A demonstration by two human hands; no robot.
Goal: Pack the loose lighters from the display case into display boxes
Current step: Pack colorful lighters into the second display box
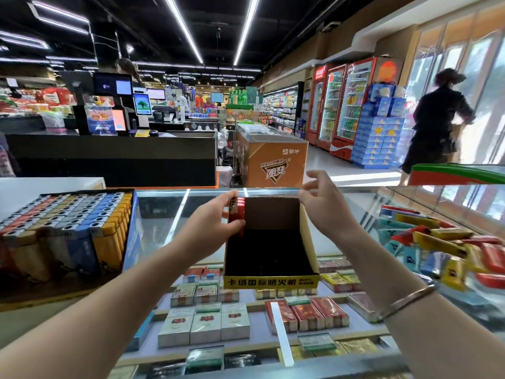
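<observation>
While both forearms reach forward over the glass-topped display surface (pixel 169 214), rows of boxed cigarette packs (pixel 207 324) lie beneath the glass just below the wrists, and a thin metal bangle (pixel 410 298) circles the right wrist. Between the two hands sits an open cardboard display box with a black inside and a yellow front strip printed in black characters (pixel 270 281); it rests on the glass and is nearly empty. The left hand (pixel 216 220) grips a small bunch of red plastic lighters with metal tops (pixel 237 212), fingers and thumb curled around them, holding them upright at the box's back left corner, against its left wall. The right hand (pixel 322 198) is at the box's back right corner, thumb and forefinger pinching the top edge of the brown back wall, the other fingers raised and spread. To the outside of the right hand, a loose heap of red, yellow and blue lighters (pixel 442 242) lies on the glass. To the outside of the left hand stands a full blue display box of upright lighters in grey, orange, blue and yellow rows (pixel 71 222). Beyond both hands stands an orange chest freezer (pixel 273 162), and farther off a person in dark clothes (pixel 437 119) near red drink coolers (pixel 338 105).
</observation>
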